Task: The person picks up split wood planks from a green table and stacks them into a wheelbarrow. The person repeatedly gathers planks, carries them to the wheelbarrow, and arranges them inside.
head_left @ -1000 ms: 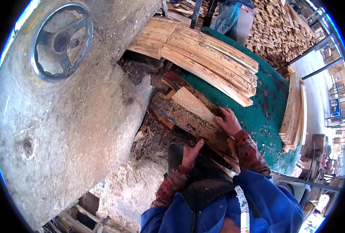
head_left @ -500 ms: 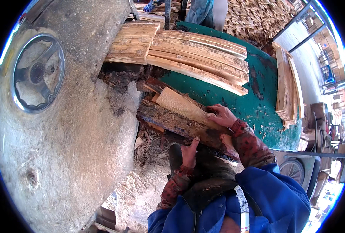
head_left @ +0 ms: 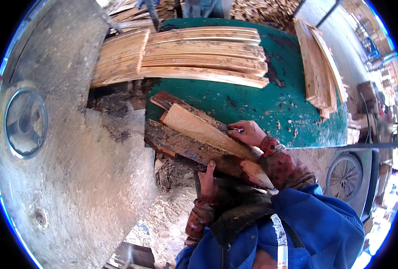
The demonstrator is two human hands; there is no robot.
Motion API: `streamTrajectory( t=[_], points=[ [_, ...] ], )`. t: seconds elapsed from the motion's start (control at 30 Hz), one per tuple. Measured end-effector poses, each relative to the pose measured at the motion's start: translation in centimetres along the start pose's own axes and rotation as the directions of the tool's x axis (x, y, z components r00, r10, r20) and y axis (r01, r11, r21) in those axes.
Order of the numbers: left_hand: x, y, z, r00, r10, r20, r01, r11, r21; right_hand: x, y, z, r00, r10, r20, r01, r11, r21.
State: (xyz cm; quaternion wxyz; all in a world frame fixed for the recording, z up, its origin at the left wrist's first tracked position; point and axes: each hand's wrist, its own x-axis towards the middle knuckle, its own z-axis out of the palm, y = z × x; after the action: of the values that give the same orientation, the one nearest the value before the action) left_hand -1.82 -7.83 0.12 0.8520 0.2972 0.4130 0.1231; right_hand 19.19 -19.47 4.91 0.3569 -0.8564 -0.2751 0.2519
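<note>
Before me lies a small bundle of rough boards, slanting from the green table's edge towards my body. A dark bark-covered slab [head_left: 185,145] is nearest, a pale sawn board [head_left: 199,127] lies against it, and a narrow bark strip [head_left: 164,99] shows behind. My left hand [head_left: 206,180] grips the slab's near edge, thumb on top and fingers hidden underneath. At the bundle's far edge, my right hand [head_left: 249,133] has its fingers curled in; it holds the far side, though the fingertips are partly hidden.
Sawn planks [head_left: 203,56] lie in rows across the green table [head_left: 293,121]. More boards [head_left: 317,71] sit at its right end. A large grey machine panel [head_left: 87,175] with a handwheel [head_left: 25,123] fills the left. A cigarette [head_left: 281,242] juts up in front. Someone's legs [head_left: 203,8] show beyond.
The view has shifted, so the table and planks sit further left and higher. My right thumb has come off the pale board and its fingers have curled in. My left hand keeps its grip.
</note>
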Motion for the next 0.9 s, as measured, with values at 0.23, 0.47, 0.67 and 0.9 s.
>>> streamTrajectory(
  t=[0.23, 0.47, 0.67, 0.9],
  points=[
    [-2.0, -3.2, 0.2, 0.973, -0.23, 0.007, 0.222, 0.947, 0.233, -7.3, 4.1, -0.1, 0.962, 0.106, -0.254, -0.108, 0.994, 0.006],
    [-3.2, -4.4, 0.2, 0.979, -0.176, 0.106, 0.151, 0.965, 0.213, -13.1, 4.7, 1.7, 0.894, 0.248, -0.374, -0.277, 0.961, -0.025],
    [-3.3, -2.4, -0.8, 0.933, -0.292, 0.208, 0.206, 0.911, 0.356, -15.8, 5.1, 4.1, 0.847, 0.245, -0.472, -0.23, 0.969, 0.091],
    [-1.9, -2.1, -3.8, 0.847, -0.319, 0.424, 0.131, 0.9, 0.416, -17.5, 2.7, 4.6, 0.833, 0.498, -0.239, -0.409, 0.847, 0.339]
  ],
)
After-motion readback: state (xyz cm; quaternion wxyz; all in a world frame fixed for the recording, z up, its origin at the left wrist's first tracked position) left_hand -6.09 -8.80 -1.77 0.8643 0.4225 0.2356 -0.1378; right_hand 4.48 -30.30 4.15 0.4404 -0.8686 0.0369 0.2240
